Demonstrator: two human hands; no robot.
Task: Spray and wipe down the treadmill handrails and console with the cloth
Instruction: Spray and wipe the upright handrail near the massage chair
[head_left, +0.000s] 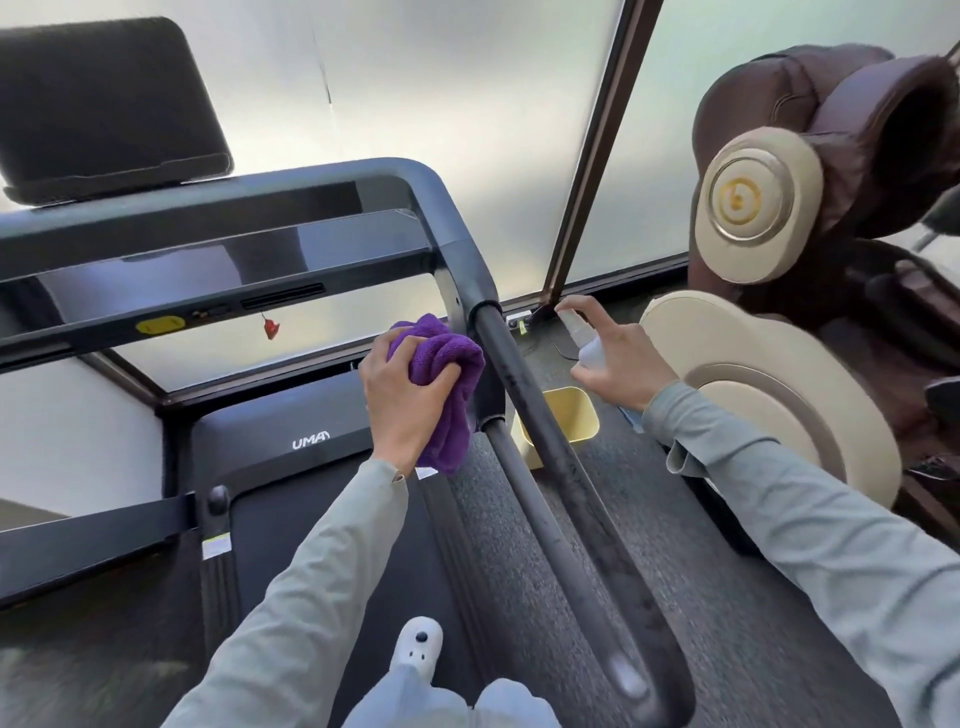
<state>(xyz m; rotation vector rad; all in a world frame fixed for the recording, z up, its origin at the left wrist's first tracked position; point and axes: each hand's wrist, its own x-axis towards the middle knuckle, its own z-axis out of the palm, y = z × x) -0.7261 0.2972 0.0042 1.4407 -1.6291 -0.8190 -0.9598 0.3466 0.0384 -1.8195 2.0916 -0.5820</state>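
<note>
I stand on a dark treadmill. Its right handrail (550, 441) runs from the console frame toward me between my two arms. My left hand (400, 395) grips a bunched purple cloth (447, 374) just left of the rail's far end, close to the upright. My right hand (618, 358) holds a small clear spray bottle (584, 338) on the rail's right side, nozzle toward the rail. The glossy console (197, 270) with a yellow button spans the left, with a dark screen (104, 104) above it.
A brown and cream massage chair (779, 260) stands close on the right. A yellow bin (569, 415) sits on the dark carpet under the rail. Frosted glass panels fill the wall ahead. The left handrail (93, 540) crosses at lower left. My white shoe (415, 649) rests on the belt.
</note>
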